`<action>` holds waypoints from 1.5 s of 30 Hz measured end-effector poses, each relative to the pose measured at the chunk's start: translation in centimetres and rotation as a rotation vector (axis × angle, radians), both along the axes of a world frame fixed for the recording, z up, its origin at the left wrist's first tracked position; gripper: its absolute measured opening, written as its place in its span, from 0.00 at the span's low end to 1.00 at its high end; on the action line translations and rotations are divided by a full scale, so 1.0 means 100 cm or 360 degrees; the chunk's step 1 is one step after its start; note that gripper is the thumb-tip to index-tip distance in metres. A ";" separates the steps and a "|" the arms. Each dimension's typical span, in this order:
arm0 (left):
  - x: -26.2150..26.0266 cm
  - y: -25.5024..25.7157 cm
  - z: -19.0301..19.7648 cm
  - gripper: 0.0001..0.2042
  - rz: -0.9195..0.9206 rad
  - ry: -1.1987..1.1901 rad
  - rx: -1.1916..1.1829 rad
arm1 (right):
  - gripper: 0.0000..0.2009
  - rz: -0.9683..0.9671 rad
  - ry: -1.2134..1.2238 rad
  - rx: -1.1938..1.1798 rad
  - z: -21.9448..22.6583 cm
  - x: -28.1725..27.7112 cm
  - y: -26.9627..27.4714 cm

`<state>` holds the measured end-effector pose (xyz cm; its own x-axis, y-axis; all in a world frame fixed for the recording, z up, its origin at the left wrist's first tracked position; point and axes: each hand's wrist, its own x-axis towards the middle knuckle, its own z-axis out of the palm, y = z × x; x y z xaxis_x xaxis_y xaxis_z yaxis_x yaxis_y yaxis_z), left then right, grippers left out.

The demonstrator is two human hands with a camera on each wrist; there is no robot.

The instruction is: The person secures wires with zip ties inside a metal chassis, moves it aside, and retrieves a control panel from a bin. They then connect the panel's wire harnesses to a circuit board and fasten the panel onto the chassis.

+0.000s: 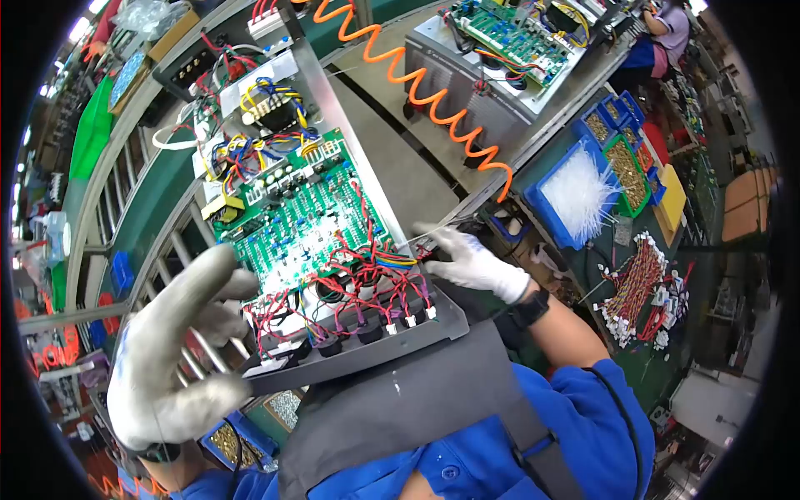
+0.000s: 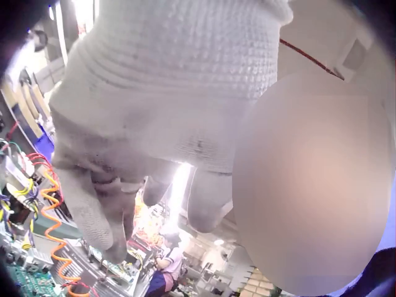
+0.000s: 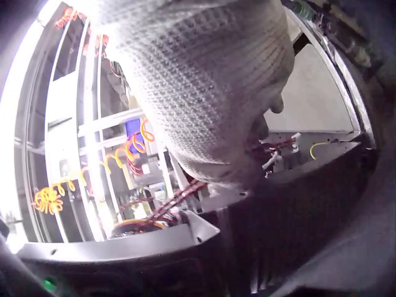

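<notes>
A chassis [image 1: 462, 321] holds a green circuit board [image 1: 308, 225] with bundles of red wires [image 1: 358, 279] along its near side. My white-gloved left hand [image 1: 179, 350] is raised over the chassis' left near corner, fingers bent in a loose curve, holding nothing visible. In the left wrist view, that glove [image 2: 148, 124] hangs in the air, fingers apart. By the chassis' right edge, my gloved right hand [image 1: 479, 265] spreads its fingers beside the wire ends; a thin pale strip lies near them, contact unclear. The right wrist view shows the glove [image 3: 204, 93] over the chassis wall, fingertips mostly hidden.
An orange coiled hose [image 1: 417, 83] crosses above the chassis. Another metal unit [image 1: 467, 83] with a board stands at the back. To the right are a blue tray [image 1: 533, 200] of white strips, a green bin [image 1: 642, 200] and bundled wires [image 1: 637, 287]. A person [image 1: 667, 37] sits far right.
</notes>
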<state>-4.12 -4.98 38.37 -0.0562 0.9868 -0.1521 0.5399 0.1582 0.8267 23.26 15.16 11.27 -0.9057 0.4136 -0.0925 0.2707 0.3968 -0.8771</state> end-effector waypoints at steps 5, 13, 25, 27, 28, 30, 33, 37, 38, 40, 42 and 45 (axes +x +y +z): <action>0.006 -0.004 -0.005 0.28 0.0095 0.0331 -0.0122 | 0.12 -0.0080 -0.0082 -0.0469 0.027 0.020 0.037; 0.021 0.056 -0.031 0.13 -0.0346 0.0161 -0.0699 | 0.18 -0.0203 0.0041 -0.0816 0.128 0.038 0.072; 0.042 0.108 -0.089 0.19 -0.0245 -0.0814 -0.1005 | 0.23 -0.0280 0.0560 0.0479 0.128 0.014 0.078; 0.014 0.096 -0.099 0.17 -0.0427 -0.0586 -0.1000 | 0.22 -0.0443 0.0453 0.0280 0.127 0.029 0.067; 0.002 0.084 -0.104 0.14 -0.0511 -0.0722 -0.0876 | 0.22 -0.0484 0.0442 0.0144 0.122 0.036 0.062; 0.005 0.075 -0.072 0.13 -0.0568 -0.0736 -0.0741 | 0.20 -0.0521 0.0385 0.0000 0.112 0.049 0.061; -0.006 0.049 -0.065 0.11 -0.0439 -0.1374 -0.0636 | 0.12 -0.0578 0.0496 -0.0276 0.111 0.051 0.051; -0.019 0.043 -0.048 0.21 -0.0167 -0.1313 -0.0132 | 0.10 -0.0445 0.0382 -0.0386 0.144 0.025 0.047; -0.011 0.049 -0.041 0.21 -0.0052 -0.1165 -0.0110 | 0.11 -0.0353 0.0479 -0.0427 0.156 0.010 0.043; 0.000 0.065 -0.034 0.21 0.0064 -0.0990 -0.0103 | 0.15 -0.0115 0.0595 -0.0569 0.181 -0.024 0.032; 0.011 0.074 -0.027 0.20 -0.0018 -0.0804 -0.0255 | 0.20 0.0206 0.0449 -0.0413 0.201 -0.054 0.027; 0.013 0.068 -0.030 0.15 -0.0463 0.0095 -0.0232 | 0.28 0.0428 0.0454 -0.0691 0.207 -0.081 0.019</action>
<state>-2.79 1.82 35.40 0.2116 0.9309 -0.2978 0.6265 0.1047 0.7723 15.16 17.03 32.01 -0.9876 0.1445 0.0607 -0.0604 0.0068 -0.9982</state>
